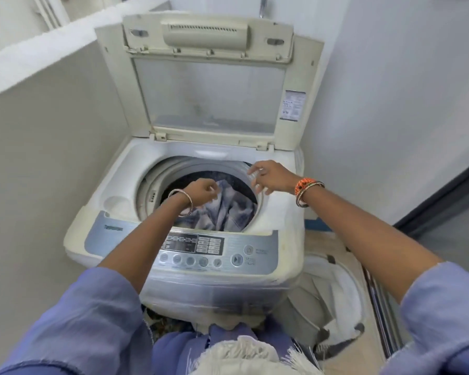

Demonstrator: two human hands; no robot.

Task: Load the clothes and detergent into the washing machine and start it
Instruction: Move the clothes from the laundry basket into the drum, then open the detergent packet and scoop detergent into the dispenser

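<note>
A white top-loading washing machine (282, 226) stands in front of me with its lid (209, 85) raised upright. A blue-and-white patterned cloth (228, 209) fills the right part of the round drum opening. My left hand (201, 192) hovers over the drum and pinches the cloth's upper edge. My right hand (268, 177) is over the drum's right rim with fingers spread and relaxed, holding nothing. The grey control panel (201, 251) with several round buttons runs along the machine's front.
A white laundry bag or basket (333, 301) sits on the floor right of the machine. Walls close in on the left and right. A dark door frame (444, 196) is at the far right. A fringed white cloth (244, 353) hangs at my waist.
</note>
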